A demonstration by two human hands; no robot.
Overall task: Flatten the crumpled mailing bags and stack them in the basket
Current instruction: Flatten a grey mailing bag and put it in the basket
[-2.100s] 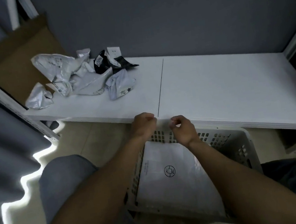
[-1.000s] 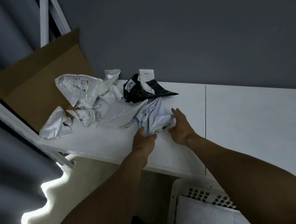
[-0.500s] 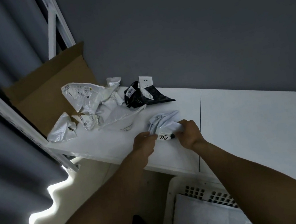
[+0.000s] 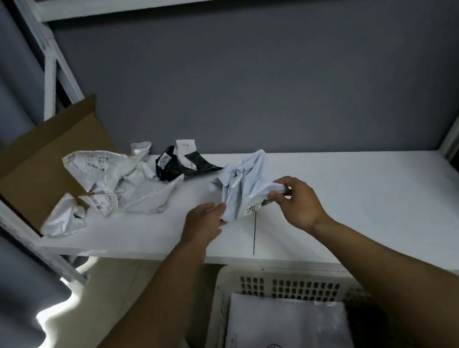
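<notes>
Hands: left hand (image 4: 202, 226) and right hand (image 4: 298, 203) are both pinching the crumpled pale-grey plastic mailing bag (image 4: 246, 181).
Basket: white slotted plastic basket (image 4: 298, 282) sitting at 6 o'clock.

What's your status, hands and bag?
Both pinching: left grip and right grip on the crumpled bag over the shelf. Below, basket holds a flat bag. Path to basket looks open.

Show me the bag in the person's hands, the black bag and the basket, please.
held bag (image 4: 248, 180), head view, on its pale crumpled upper part.
black bag (image 4: 172, 170), head view, on its dark crumpled body.
basket (image 4: 298, 285), head view, on its perforated back wall.
</notes>
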